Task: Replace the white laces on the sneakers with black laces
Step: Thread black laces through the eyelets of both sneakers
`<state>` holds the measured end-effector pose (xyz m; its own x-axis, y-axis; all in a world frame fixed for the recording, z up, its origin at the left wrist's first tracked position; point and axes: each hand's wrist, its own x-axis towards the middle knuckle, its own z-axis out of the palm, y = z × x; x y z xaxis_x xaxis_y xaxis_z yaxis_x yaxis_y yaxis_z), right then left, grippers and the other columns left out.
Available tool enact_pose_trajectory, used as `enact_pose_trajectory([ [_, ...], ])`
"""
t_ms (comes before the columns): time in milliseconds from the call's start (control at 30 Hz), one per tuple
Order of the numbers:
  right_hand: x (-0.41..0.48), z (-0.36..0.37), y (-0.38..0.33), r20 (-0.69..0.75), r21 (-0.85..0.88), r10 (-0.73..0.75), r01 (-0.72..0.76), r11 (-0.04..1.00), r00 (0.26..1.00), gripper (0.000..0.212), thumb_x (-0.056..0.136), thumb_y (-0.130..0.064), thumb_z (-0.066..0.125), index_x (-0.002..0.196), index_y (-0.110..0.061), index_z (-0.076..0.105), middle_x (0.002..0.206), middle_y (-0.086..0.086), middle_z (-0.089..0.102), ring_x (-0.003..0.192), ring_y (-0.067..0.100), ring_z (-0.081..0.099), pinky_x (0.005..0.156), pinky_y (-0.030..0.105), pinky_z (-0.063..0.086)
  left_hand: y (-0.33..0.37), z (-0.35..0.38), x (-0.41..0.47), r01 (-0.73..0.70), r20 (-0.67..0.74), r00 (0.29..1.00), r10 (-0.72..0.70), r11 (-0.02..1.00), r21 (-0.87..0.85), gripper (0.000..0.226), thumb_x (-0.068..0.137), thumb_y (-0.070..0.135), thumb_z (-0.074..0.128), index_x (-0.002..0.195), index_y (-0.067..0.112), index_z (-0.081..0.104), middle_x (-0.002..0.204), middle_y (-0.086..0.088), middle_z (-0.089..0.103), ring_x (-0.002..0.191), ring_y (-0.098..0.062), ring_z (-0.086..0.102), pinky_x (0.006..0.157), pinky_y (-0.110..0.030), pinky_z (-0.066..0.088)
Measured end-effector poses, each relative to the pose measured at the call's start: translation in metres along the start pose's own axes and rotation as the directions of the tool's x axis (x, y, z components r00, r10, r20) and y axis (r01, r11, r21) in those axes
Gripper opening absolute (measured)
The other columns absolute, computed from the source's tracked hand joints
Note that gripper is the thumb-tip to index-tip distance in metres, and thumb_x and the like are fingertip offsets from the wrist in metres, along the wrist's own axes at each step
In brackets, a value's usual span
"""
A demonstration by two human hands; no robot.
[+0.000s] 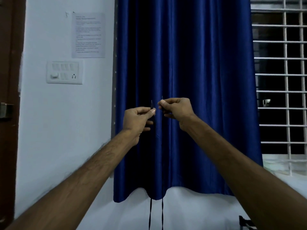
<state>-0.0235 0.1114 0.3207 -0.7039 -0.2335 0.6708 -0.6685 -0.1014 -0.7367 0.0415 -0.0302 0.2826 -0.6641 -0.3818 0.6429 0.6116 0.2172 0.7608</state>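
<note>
Hanging down the middle of the view, a dark blue curtain (pixel 199 63) covers most of the space between the pale wall (pixel 49 122) on the left and a white window grille (pixel 285 80) on the right, with darkness behind the bars. A brown door (pixel 8 63) runs along the wall's left edge. High on the wall, close to the curtain's left edge, a printed sheet of paper (pixel 88 35) is stuck up; its text is too blurred to read. Just below it sits a white switch plate (pixel 64 72) with a socket.

Both bare forearms reach up from the bottom corners to meet in front of the curtain. The left hand (pixel 137 118) pinches one end of the black lace (pixel 150 214) between thumb and forefinger, the other fingers curled under. The right hand (pixel 176 108), slightly higher and just beside it without touching, pinches the other strand the same way. A short stiff tip (pixel 151 103) sticks up above the left pinch, and another above the right. Below the hands the two strands are hard to follow against the dark curtain; they show again past its hem, hanging side by side and running off the bottom edge
</note>
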Motion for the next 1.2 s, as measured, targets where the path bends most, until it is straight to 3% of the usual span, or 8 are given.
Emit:
enact_pose_trajectory([
  [233, 0.004, 0.002, -0.006, 0.046, -0.006, 0.016, -0.016, 1.0, 0.999, 0.012, 0.089, -0.019, 0.069, 0.094, -0.011, 0.075, 0.091, 0.003, 0.075, 0.082, 0.012, 0.067, 0.071, 0.026, 0.058, 0.009, 0.004, 0.006, -0.038, -0.015, 0.999, 0.038, 0.999, 0.028, 0.009, 0.086, 0.028, 0.073, 0.093, 0.024, 0.073, 0.095, 0.005, 0.073, 0.077, -0.011, 0.065, 0.059, -0.025, 0.053],
  [367, 0.003, 0.003, -0.006, 0.04, 0.008, 0.046, -0.047, 0.999, 0.998, 0.011, 0.088, -0.019, 0.07, 0.094, -0.011, 0.075, 0.09, 0.003, 0.073, 0.078, 0.009, 0.065, 0.063, 0.022, 0.055, 0.012, 0.008, 0.005, -0.053, -0.016, 0.998, 0.053, 0.998, 0.039, 0.007, 0.086, 0.025, 0.073, 0.093, 0.026, 0.07, 0.09, 0.007, 0.071, 0.067, -0.007, 0.061, 0.055, -0.023, 0.052],
  [500, 0.004, 0.002, -0.003, 0.051, 0.012, 0.061, -0.061, 0.998, 0.997, 0.013, 0.089, -0.02, 0.068, 0.098, -0.012, 0.075, 0.093, 0.003, 0.075, 0.08, 0.01, 0.066, 0.066, 0.023, 0.055, 0.012, 0.008, 0.007, -0.05, -0.061, 0.997, 0.053, 0.998, 0.046, 0.013, 0.084, 0.027, 0.075, 0.096, 0.021, 0.072, 0.086, 0.006, 0.073, 0.063, -0.008, 0.061, 0.052, -0.023, 0.051],
  [733, 0.008, 0.0, -0.005, 0.073, -0.01, 0.079, -0.078, 0.997, 0.994, 0.014, 0.088, -0.022, 0.07, 0.098, -0.014, 0.075, 0.1, 0.003, 0.073, 0.085, 0.011, 0.065, 0.066, 0.023, 0.054, 0.016, 0.001, 0.011, -0.126, -0.046, 0.99, 0.137, 0.974, 0.189, 0.012, 0.087, 0.03, 0.071, 0.094, 0.02, 0.074, 0.089, 0.003, 0.073, 0.069, -0.013, 0.064, 0.059, -0.029, 0.056],
  [967, 0.006, -0.001, -0.005, 0.076, 0.006, 0.088, -0.089, 0.996, 0.993, 0.012, 0.088, -0.021, 0.07, 0.097, -0.016, 0.076, 0.099, 0.0, 0.072, 0.084, 0.01, 0.062, 0.069, 0.024, 0.056, 0.016, -0.001, 0.013, -0.124, -0.018, 0.991, 0.131, 0.966, 0.225, 0.015, 0.084, 0.028, 0.075, 0.096, 0.019, 0.073, 0.087, 0.002, 0.074, 0.067, -0.011, 0.064, 0.055, -0.023, 0.052],
  [1100, -0.001, 0.0, -0.008, 0.047, -0.005, 0.092, -0.092, 0.996, 0.995, 0.009, 0.089, -0.021, 0.07, 0.092, -0.015, 0.076, 0.095, 0.001, 0.074, 0.085, 0.013, 0.064, 0.071, 0.027, 0.058, 0.02, -0.004, 0.012, -0.114, -0.034, 0.992, 0.123, 0.975, 0.192, 0.003, 0.086, 0.025, 0.073, 0.087, 0.022, 0.074, 0.08, 0.005, 0.072, 0.061, -0.008, 0.061, 0.048, -0.023, 0.049],
  [1200, -0.014, -0.006, -0.008, 0.006, 0.055, 0.137, -0.137, 0.989, 0.991, 0.01, 0.092, -0.02, 0.066, 0.091, -0.012, 0.073, 0.085, 0.004, 0.072, 0.076, 0.015, 0.065, 0.065, 0.027, 0.057, 0.016, -0.015, 0.004, -0.034, -0.065, 0.997, 0.045, 0.986, 0.161, 0.009, 0.09, 0.022, 0.068, 0.081, 0.023, 0.069, 0.075, 0.005, 0.069, 0.057, -0.009, 0.058, 0.047, -0.025, 0.048],
])
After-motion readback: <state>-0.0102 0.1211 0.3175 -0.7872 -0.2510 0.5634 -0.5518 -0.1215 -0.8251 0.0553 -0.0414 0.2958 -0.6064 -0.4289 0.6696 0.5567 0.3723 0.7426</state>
